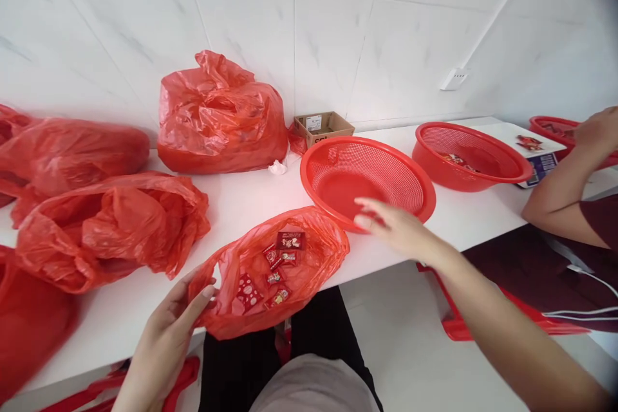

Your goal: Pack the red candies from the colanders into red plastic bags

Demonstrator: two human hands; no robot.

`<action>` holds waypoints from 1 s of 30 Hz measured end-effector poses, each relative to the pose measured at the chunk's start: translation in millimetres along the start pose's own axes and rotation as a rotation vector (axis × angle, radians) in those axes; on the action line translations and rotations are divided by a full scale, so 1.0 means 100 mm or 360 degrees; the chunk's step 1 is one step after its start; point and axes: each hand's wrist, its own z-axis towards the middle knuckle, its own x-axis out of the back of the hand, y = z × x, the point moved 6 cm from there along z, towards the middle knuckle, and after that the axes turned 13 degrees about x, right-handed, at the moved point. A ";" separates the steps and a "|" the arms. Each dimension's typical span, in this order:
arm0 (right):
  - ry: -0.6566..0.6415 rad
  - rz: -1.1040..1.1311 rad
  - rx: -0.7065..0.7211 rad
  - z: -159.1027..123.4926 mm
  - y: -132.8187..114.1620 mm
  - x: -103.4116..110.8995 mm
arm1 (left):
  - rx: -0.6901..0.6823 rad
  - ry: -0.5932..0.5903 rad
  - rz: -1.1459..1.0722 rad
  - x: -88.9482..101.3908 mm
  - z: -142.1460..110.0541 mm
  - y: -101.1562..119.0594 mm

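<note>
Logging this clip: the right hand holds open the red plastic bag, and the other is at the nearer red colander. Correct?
No: the head view shows the left hand holding open the red plastic bag; the right hand is at the nearer red colander.

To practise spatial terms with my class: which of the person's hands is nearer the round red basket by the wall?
Right. The right hand is at the near rim of the red basket; the left hand is farther away, holding the edge of the red plastic bag.
</note>
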 end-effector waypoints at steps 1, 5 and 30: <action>-0.0060 -0.0009 -0.0078 0.10 0.11 0.06 | 0.0003 -0.0007 0.0018 0.00 -0.01 0.00; -0.0706 -0.0200 -0.0233 0.44 0.51 -0.12 | -0.0035 -0.0005 0.0148 0.04 -0.07 0.02; -0.0558 -0.0568 0.1085 0.02 -1.05 -0.30 | -0.0196 0.0129 0.0354 0.48 -0.29 0.28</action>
